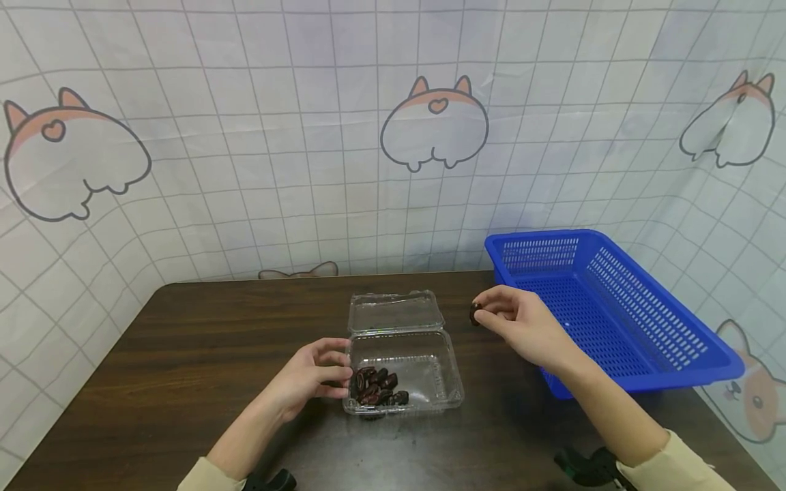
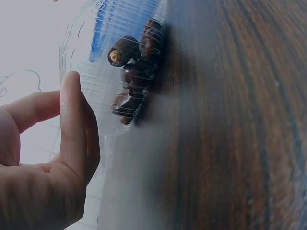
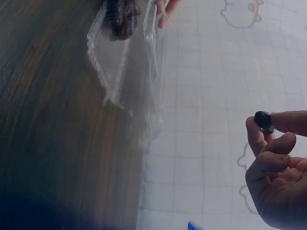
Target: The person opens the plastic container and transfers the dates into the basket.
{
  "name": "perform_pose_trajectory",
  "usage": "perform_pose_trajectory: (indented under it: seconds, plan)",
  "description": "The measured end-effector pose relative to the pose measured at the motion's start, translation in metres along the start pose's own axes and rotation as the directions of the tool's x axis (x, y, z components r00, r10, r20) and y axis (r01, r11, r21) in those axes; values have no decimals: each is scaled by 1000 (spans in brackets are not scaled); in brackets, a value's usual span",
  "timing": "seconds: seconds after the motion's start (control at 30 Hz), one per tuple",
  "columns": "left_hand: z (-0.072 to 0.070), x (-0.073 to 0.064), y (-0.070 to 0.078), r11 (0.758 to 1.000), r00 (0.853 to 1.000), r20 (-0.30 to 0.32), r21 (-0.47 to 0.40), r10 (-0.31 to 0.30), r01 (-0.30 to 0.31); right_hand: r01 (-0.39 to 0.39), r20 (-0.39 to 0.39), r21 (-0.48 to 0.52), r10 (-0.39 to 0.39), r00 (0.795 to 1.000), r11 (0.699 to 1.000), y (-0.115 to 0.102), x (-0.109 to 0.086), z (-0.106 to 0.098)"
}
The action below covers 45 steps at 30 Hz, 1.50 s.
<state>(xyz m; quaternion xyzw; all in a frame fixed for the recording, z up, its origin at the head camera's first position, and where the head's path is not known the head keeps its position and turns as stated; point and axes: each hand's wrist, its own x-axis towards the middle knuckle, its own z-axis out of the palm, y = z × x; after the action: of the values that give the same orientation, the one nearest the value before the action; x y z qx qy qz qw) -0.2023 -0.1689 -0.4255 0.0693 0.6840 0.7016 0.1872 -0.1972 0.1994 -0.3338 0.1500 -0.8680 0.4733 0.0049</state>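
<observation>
Near the blue plastic basket at the worktop's far right corner, my right hand pinches a dark-brown oval date; my left hand, fingers relaxed, touches the clear plastic box.

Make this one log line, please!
right hand: pinches dark brown oval fruit; left hand: touches clear rectangular plastic box; lid: open; inside: similar fruits; nearby: blue rectangular plastic basket

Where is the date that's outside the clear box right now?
In the head view, the date is right of centre, pinched in the right hand, between the clear box and the blue basket.
</observation>
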Motion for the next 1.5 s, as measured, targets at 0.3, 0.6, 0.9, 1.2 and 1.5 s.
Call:
perform_pose_trajectory:
  seconds: [0.3, 0.6, 0.9, 1.2, 1.5]
  plan:
    - [0, -1, 0, 1000, 1000, 4, -5, 3, -3, -31, -15, -26, 31, 999, 999, 7, -9, -16]
    - [0, -1, -1, 1000, 1000, -1, -7, 2, -2, -49, -43, -80, 45, 998, 996, 16, -15, -31]
    - [0, -1, -1, 1000, 1000, 0, -3, 6, -6, -75, -57, -118, 69, 996, 990, 28, -20, -43]
    - [-1, -2, -1, 1000, 1000, 3, -3, 6, -6, -87, -64, -118, 80, 995, 989, 39, -24, -52]
    - [0, -1, -1, 1000, 1000, 0, 1, 6, -6, -109, -72, -139, 100, 992, 984, 47, -27, -57]
